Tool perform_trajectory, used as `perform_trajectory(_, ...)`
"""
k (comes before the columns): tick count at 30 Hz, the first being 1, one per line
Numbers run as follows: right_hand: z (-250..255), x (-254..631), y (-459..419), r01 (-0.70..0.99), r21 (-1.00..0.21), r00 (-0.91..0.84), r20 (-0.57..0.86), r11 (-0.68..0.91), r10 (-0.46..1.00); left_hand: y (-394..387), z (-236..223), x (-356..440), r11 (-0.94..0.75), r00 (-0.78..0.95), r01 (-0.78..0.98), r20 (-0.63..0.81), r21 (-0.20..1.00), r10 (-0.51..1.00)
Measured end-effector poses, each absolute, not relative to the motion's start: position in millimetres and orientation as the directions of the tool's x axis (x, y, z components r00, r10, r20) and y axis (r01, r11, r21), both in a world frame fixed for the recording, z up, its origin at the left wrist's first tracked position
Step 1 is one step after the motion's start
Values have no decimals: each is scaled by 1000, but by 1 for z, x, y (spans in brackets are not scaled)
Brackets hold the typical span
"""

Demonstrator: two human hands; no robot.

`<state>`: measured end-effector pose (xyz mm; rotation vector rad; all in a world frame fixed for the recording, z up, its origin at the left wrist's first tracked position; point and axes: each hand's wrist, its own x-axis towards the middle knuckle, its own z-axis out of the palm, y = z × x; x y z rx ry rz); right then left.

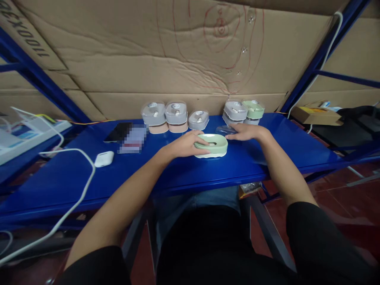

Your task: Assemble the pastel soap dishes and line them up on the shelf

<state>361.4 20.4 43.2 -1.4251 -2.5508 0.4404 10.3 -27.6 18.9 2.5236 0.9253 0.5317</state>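
Observation:
A light green oval container [219, 149] rests on the blue table with its top uncovered, a whitish edge showing under it and something small and dark inside. My left hand [184, 145] grips its left end, thumb in front and fingers behind over the rim. Just behind and to the right lies a clear plastic lid [223, 130], tilted or flat, I cannot tell. My right hand [246, 132] is closed on the lid's right side, with its fingertips partly hidden.
Along the cardboard wall stand lidded grey boxes [153, 114], some stacked on pinkish ones, and a green lidded box [253, 109]. To the left on the blue table [142, 170] are a dark phone [118, 132], a white earbud case [104, 158] and a white cable [86, 190].

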Motion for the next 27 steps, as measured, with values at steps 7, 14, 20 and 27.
perform_trajectory(7, 59, 350, 6, 926, -202, -360, -212, 320, 909, -15, 29, -2, -695, 655, 535, 285, 480, 700)
perform_trajectory(14, 58, 341, 5, 949, -126, -310, -207, 289, 928, -4, 35, -24, -532, 519, 789, 128, 307, 845)
perform_trajectory(20, 54, 337, 6, 946, -93, -324, -200, 312, 924, -2, 34, -25, -492, 498, 824, 54, 282, 865)
perform_trajectory(27, 52, 339, 8, 940, -92, -341, -186, 329, 921, -5, 36, -21, -536, 527, 773, 127, 339, 840)
